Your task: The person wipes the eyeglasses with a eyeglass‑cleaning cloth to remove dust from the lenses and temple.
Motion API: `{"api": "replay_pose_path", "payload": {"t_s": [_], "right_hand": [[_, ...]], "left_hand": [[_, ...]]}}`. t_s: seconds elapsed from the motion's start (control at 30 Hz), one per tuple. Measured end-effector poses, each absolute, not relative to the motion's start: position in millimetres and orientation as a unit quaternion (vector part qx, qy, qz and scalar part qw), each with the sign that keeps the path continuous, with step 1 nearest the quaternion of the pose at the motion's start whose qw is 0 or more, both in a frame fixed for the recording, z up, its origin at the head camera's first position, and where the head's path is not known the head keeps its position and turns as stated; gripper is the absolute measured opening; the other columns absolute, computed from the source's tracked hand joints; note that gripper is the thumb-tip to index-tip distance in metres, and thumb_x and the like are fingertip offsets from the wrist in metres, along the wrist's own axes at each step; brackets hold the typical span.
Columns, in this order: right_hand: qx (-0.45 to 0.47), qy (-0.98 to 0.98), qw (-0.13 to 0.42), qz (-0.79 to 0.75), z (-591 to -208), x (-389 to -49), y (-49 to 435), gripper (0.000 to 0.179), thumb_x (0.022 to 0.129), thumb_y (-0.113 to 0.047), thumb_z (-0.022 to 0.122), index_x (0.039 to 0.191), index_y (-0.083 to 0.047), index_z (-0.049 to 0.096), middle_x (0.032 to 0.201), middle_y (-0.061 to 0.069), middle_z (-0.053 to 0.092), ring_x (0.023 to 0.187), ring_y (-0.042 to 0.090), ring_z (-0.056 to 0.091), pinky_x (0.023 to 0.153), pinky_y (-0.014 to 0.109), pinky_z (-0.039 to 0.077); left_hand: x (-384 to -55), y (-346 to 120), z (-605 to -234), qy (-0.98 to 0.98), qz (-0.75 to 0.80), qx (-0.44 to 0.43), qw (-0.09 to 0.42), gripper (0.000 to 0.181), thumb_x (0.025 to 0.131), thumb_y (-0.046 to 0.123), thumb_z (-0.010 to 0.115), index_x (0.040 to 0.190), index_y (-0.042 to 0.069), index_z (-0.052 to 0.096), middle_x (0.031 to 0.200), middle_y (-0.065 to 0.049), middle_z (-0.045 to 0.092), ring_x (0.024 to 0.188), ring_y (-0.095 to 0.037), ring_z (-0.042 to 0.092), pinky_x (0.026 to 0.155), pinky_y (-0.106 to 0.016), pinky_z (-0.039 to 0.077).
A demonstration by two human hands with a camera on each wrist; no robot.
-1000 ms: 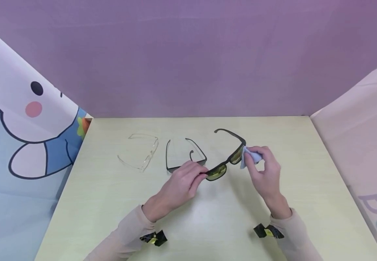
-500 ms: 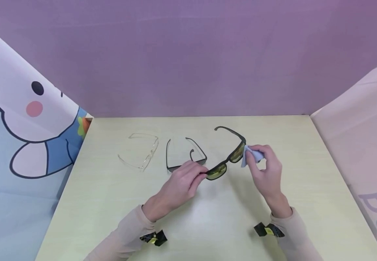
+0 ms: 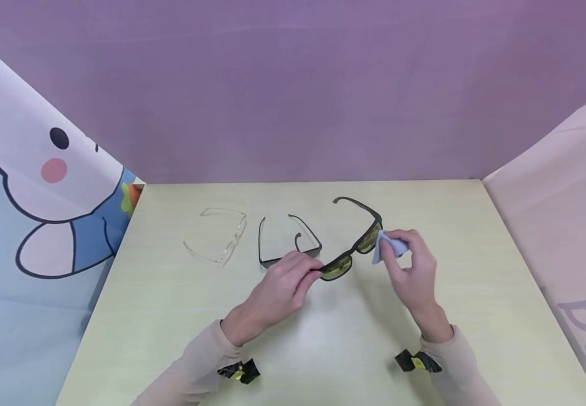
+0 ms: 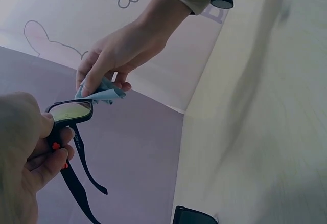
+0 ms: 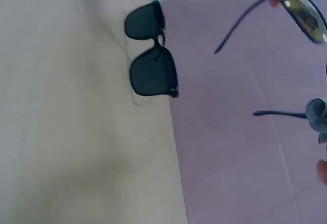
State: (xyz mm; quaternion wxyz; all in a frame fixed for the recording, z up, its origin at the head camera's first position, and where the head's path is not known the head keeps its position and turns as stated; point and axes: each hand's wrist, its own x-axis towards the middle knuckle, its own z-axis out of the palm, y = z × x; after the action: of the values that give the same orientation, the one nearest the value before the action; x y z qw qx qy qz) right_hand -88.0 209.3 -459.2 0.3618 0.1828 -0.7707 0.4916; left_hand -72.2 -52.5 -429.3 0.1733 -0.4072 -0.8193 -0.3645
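My left hand (image 3: 280,287) grips black-framed sunglasses with yellow-green lenses (image 3: 337,268) at one end, near the hinge, above the table. Their far temple sticks out toward the back. Between thumb and fingers my right hand (image 3: 416,270) pinches a light blue cloth (image 3: 381,248) at the outer part of the farther lens. In the left wrist view the cloth (image 4: 110,90) hangs in folds by the frame's edge. The right wrist view catches a nearer-left lens (image 5: 301,12) and part of the cloth (image 5: 317,114); most of the right hand is outside that view.
Dark-lensed sunglasses (image 3: 315,252) lie on the pale table (image 3: 323,349) behind my left hand, partly hidden by it. Farther left lie clear, thin-framed glasses (image 3: 232,245). A purple backdrop (image 3: 293,90) rises at the table's back edge, with printed cloth at both sides.
My right hand and the cloth shift slightly up and right along the lens, then back down and left. My left hand stays almost still, with the sunglasses in its grip.
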Motion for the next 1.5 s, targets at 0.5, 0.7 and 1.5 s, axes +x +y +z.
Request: {"api": "replay_pose_path", "payload": {"t_s": [0.5, 0.7, 1.5], "right_hand": [[0.205, -0.776, 0.363, 0.473, -461, -86, 207, 0.023, 0.093, -0.009, 0.069, 0.101, 0.011, 0.065, 0.091, 0.021, 0.068, 0.089, 0.005, 0.061, 0.081, 0.01, 0.049], [0.151, -0.766, 0.362, 0.509, -458, -90, 213, 0.019, 0.085, 0.008, 0.07, 0.104, 0.013, 0.065, 0.09, 0.023, 0.066, 0.089, -0.001, 0.06, 0.079, 0.01, 0.048], [0.224, -0.769, 0.332, 0.499, -467, -75, 191, 0.026, 0.097, -0.017, 0.07, 0.104, 0.008, 0.066, 0.093, 0.018, 0.069, 0.09, 0.006, 0.061, 0.078, 0.011, 0.048]], "left_hand": [[-73, -53, -429, -0.819, -0.367, -0.404, 0.177, 0.008, 0.096, 0.003, 0.068, 0.104, 0.001, 0.069, 0.099, -0.007, 0.074, 0.096, -0.021, 0.069, 0.086, -0.027, 0.061], [-71, -53, -430, -0.818, -0.368, -0.407, 0.175, 0.007, 0.097, 0.003, 0.068, 0.104, 0.001, 0.069, 0.097, -0.006, 0.073, 0.094, -0.02, 0.068, 0.086, -0.028, 0.06], [-80, -60, -433, -0.81, -0.305, -0.433, 0.252, 0.022, 0.092, 0.005, 0.074, 0.113, 0.0, 0.071, 0.104, -0.007, 0.073, 0.099, -0.02, 0.069, 0.095, -0.025, 0.058]]}}
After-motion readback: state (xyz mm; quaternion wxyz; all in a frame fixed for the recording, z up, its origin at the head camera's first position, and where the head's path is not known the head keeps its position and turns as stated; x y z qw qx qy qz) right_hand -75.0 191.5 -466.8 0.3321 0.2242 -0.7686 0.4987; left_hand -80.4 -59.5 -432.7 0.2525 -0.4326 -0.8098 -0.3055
